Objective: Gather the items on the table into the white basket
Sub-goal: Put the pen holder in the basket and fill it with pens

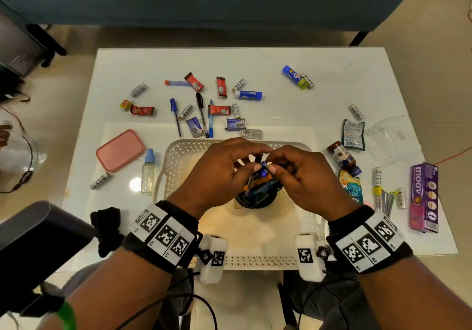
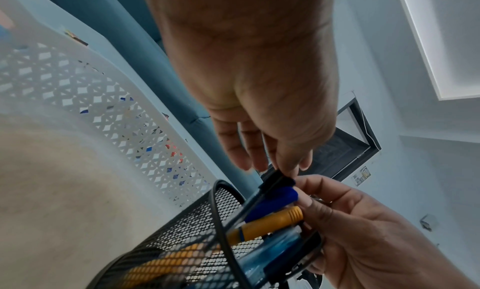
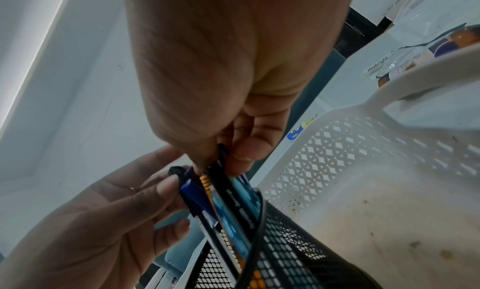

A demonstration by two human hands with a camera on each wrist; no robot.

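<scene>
Under both hands: black mesh pen holder (image 1: pixel 258 199) stands inside the white basket (image 1: pixel 178 158), packed with pens (image 2: pixel 270 221).
Left hand (image 1: pixel 217 174): fingers curled, pinching the tops of the pens from its side.
Right hand (image 1: pixel 306 179): thumb and fingers pinching a black pen (image 3: pixel 233 190) at its top end.
Left of the hands: clear bottle with a blue cap (image 1: pixel 148 171), pink lidded box (image 1: pixel 120 149).
Right of the hands: purple carton (image 1: pixel 424 198), brown bottle (image 1: pixel 343 157), sachets.
Beyond the hands: loose pens (image 1: pixel 176 116), red wrappers (image 1: pixel 219 110), batteries (image 1: pixel 138 90) and blue tubes (image 1: pixel 249 94) scattered on the table (image 1: pixel 319 94).
</scene>
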